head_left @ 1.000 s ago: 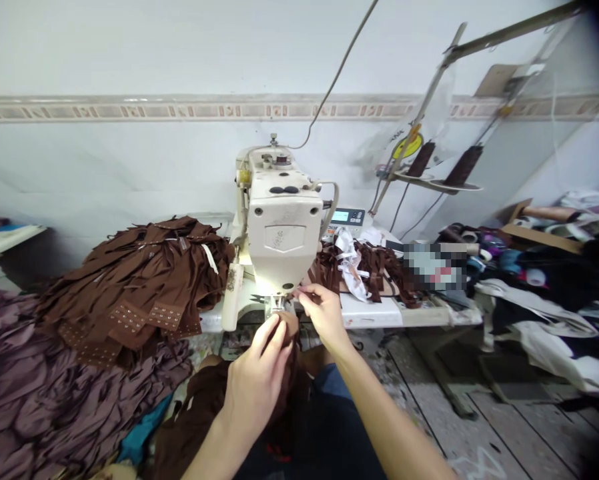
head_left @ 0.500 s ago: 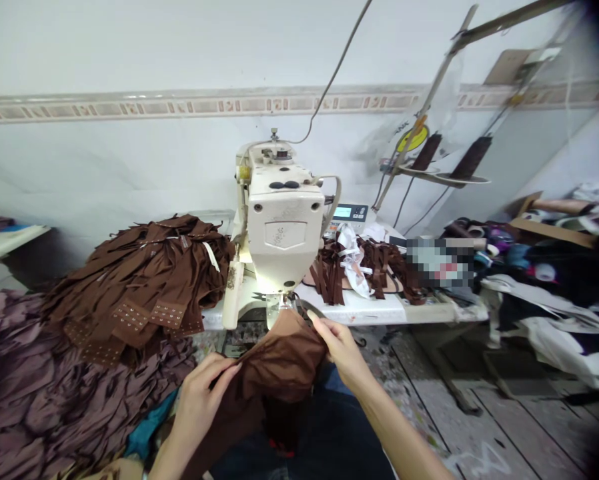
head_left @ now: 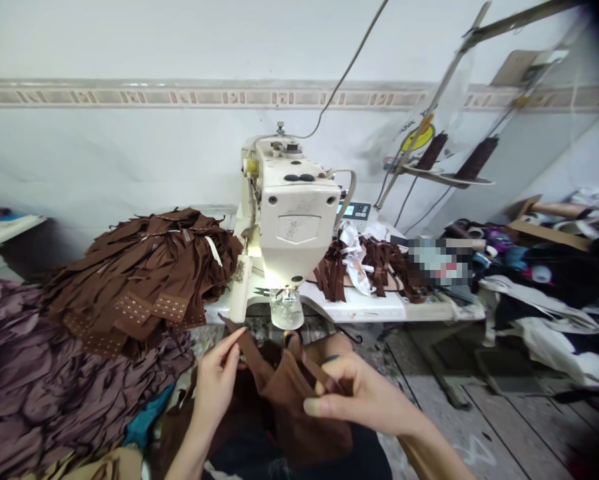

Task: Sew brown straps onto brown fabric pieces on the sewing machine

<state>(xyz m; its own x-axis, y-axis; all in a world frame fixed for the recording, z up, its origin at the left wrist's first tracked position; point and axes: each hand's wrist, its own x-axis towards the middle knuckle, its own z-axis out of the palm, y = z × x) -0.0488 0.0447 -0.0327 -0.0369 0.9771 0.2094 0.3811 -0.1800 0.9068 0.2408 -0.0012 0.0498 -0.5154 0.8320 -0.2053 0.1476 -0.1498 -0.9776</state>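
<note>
A brown garment (head_left: 299, 407) with narrow straps hangs over my lap, below the front of a white sewing machine (head_left: 299, 223). Thumb and forefinger of my left hand (head_left: 215, 377) pinch a brown strap (head_left: 252, 353) at the garment's upper left. On the other side, my right hand (head_left: 364, 393) is closed on a thin strip at the garment's right edge, its thumb pointing left across the cloth. The lit plate (head_left: 286, 310) beneath the machine head is in plain sight, and the garment is apart from it.
Left of the machine lies a heap of brown pieces (head_left: 154, 260) with metal eyelets, beside mauve cloth (head_left: 69, 387). Brown and white strips (head_left: 357, 260) lie on the right of the table. Thread cones (head_left: 477, 159) stand on a rack, and bundled materials (head_left: 544, 260) fill the far right.
The brown garment has come away from the machine's needle area, down toward my lap. My right hand has lowered and turned inward; my left now holds up a strap.
</note>
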